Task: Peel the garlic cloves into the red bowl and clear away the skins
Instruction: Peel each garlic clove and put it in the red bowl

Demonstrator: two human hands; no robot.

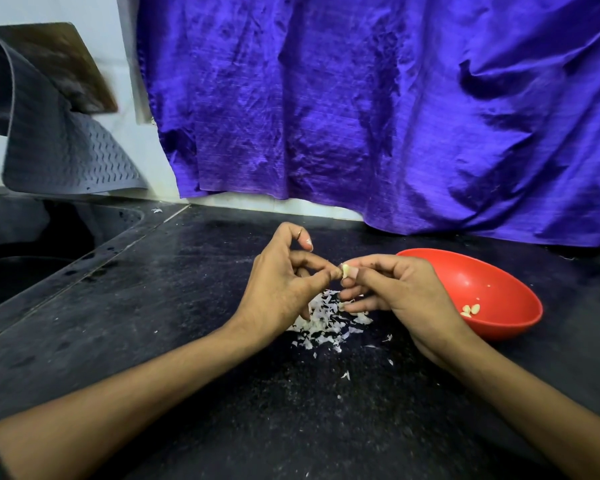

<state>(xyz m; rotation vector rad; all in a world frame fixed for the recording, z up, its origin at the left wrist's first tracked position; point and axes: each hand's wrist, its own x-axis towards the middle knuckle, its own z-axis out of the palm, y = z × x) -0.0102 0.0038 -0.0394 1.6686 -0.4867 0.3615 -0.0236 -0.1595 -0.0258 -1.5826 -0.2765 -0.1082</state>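
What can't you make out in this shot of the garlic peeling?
- Clove, head view: mostly hidden by the fingertips of the left hand and right hand; how far peeled is unclear.
- Skins: pile partly hidden under both hands.
- Bowl: peeled cloves too small to count.

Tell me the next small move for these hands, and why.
Probably pull off the remaining skin: the left hand and right hand both pinch a small pale garlic clove above the white papery skin pile, not over the red plastic bowl.
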